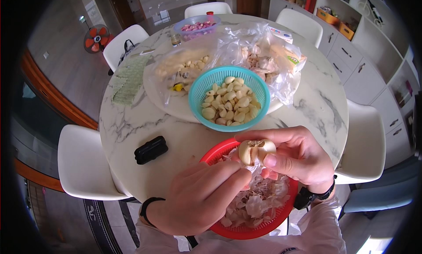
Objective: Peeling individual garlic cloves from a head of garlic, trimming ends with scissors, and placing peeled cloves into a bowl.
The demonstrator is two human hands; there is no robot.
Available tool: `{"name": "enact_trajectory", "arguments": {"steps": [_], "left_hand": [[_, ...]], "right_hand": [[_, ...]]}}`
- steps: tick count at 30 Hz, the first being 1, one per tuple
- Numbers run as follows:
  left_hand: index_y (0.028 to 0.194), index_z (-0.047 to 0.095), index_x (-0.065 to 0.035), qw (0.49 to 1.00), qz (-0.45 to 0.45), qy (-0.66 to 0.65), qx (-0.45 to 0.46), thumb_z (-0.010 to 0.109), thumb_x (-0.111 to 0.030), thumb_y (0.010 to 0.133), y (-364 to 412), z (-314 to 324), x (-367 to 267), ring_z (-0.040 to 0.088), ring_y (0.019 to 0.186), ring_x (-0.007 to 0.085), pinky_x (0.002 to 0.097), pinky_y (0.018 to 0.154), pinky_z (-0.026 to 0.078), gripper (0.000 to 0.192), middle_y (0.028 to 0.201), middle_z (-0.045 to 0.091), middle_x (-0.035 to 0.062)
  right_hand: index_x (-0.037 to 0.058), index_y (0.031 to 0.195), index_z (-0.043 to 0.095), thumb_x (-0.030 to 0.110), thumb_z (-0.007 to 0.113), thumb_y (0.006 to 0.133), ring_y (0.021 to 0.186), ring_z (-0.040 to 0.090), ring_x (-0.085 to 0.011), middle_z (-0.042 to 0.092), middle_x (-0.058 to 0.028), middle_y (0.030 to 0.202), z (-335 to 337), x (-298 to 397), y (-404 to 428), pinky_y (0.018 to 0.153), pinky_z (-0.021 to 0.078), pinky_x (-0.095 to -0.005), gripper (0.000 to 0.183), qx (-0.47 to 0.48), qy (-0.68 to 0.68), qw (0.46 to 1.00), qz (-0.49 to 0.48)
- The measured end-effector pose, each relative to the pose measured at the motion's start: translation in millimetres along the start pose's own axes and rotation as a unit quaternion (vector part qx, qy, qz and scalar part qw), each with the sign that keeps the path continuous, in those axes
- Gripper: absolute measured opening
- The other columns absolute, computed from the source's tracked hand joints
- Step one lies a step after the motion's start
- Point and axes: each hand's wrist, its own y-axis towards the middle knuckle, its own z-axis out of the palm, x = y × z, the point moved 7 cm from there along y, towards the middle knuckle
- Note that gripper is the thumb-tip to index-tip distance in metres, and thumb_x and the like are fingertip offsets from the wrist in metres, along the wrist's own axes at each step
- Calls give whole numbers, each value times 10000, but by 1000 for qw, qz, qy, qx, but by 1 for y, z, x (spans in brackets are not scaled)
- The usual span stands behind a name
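My right hand (298, 156) grips a partly peeled garlic bulb (244, 152), thumb in front and fingers behind. A strip of papery garlic skin (256, 171) trails from the bulb's underside. At that strip are the curled fingers of my left hand (206, 191), pinching it; the fingertips are partly hidden. Both hands are over a red plastic basket (280, 217), which holds a heap of loose garlic skins (255, 204). Just beyond, a turquoise plastic basket (195, 100) is filled with peeled garlic cloves (230, 102).
Behind the turquoise basket, clear plastic bags hold garlic cloves (197, 65) and whole garlic bulbs (267, 64). A black case (151, 150) lies left on the round marble-patterned table (132, 178). Farther off are a green cloth (130, 81) and a bowl (179, 27) of shallots. White chairs (87, 163) surround the table.
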Motion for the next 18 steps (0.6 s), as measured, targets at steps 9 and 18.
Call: {"name": "enact_trajectory", "arguments": {"steps": [9,18], "left_hand": [[747,566,-55,1000,-24,-14,1,645,32,596,0,1,4,559,555,196,279,475,418,191,715,561,52],[722,564,-55,996,-46,-53,62,649,2,623,-4,0,4,559,566,197,276,489,423,142,726,565,54]], "right_hand": [[-12,1213,439,47,504,859,733,507,-49,577,-33,974,-2,2,-1,608,422,-178,364,-36,-16,999,-26],[-23,1196,449,127,476,883,663,498,-59,598,-90,969,-25,15,3,565,418,-179,348,-117,8,983,-143]]}}
